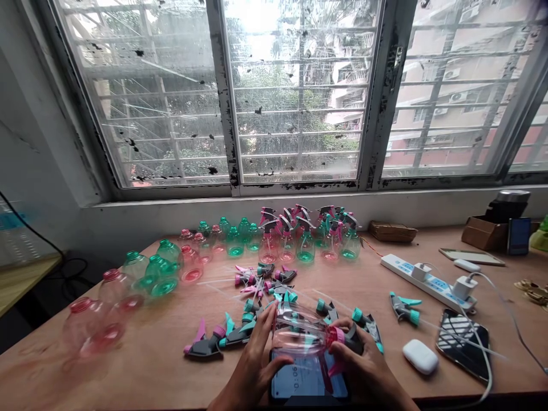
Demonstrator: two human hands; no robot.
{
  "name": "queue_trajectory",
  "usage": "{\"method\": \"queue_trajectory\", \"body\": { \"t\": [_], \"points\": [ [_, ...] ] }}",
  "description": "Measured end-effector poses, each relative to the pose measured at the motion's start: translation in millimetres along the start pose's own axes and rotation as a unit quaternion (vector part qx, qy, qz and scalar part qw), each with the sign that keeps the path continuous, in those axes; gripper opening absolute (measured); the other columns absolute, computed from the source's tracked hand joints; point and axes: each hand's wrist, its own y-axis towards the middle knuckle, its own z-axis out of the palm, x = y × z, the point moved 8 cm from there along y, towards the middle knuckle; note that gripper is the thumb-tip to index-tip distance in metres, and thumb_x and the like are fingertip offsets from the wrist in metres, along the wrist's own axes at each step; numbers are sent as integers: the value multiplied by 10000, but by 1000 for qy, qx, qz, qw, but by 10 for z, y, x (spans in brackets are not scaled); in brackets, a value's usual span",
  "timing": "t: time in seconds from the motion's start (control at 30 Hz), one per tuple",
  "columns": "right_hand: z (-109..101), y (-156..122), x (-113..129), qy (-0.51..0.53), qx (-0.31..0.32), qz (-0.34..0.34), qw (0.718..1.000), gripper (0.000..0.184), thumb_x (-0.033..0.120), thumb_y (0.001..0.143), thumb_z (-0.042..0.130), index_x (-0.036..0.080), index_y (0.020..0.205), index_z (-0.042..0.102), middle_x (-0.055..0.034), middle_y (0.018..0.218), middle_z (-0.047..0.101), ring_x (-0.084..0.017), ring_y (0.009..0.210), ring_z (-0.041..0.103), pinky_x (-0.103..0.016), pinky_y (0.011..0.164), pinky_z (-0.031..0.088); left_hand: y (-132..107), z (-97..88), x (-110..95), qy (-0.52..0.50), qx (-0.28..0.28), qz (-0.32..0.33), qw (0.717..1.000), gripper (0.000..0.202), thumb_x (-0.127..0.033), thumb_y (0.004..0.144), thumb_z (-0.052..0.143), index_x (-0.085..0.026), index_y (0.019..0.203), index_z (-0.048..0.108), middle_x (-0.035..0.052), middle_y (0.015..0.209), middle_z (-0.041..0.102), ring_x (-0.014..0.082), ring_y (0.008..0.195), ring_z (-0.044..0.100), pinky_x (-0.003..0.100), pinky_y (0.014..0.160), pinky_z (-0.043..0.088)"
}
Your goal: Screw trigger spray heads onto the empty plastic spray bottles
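A clear pink spray bottle (299,331) lies sideways in the air between my hands, its neck pointing right. My left hand (257,362) is closed around its base end. At the neck, my right hand (366,362) grips the pink-and-grey trigger sprayer (353,340); its pink collar sits at the bottle mouth. Whether the collar is fully screwed down I cannot tell. Below the bottle is a phone (295,383) with a lit screen, partly covered by my hands. Loose trigger sprayers lie around them, including a pink-and-grey one (206,341) on the left and a teal-and-grey one (369,322) on the right.
Headless pink and green bottles (162,274) line the left and back. Bottles fitted with sprayers (306,245) stand by the window. On the right are a power strip (428,279), a white earbud case (420,356), a dark phone (462,342), cables and a cardboard box (483,233).
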Motion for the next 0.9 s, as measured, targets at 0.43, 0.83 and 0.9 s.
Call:
{"method": "queue_trajectory", "body": {
  "t": [0.43, 0.83, 0.9],
  "points": [
    [19, 8, -5, -11, 13, 3, 1000, 352, 454, 735, 825, 227, 947, 661, 17, 706, 628, -196, 635, 601, -275, 557, 516, -6, -28, -25, 0, -4, 5, 1000, 863, -486, 873, 676, -352, 1569, 183, 104, 1625, 295, 343, 1487, 280, 505, 1192, 295],
    [43, 2, 14, -5, 21, 7, 1000, 353, 447, 740, 824, 225, 949, 648, 17, 708, 630, -181, 613, 596, -280, 560, 542, -10, -15, -55, 17, 7, 17, 1000, 876, -422, 911, 663, -325, 1582, 108, 118, 1632, 271, 346, 1498, 248, 508, 1197, 288],
    [44, 4, 18, -3, 19, 6, 1000, 355, 448, 739, 824, 222, 947, 646, 13, 711, 632, -183, 615, 598, -280, 556, 541, 1, -12, -56, 21, 9, 16, 1000, 856, -447, 909, 652, -334, 1579, 131, 111, 1635, 264, 345, 1505, 227, 514, 1200, 275]
  ]
}}
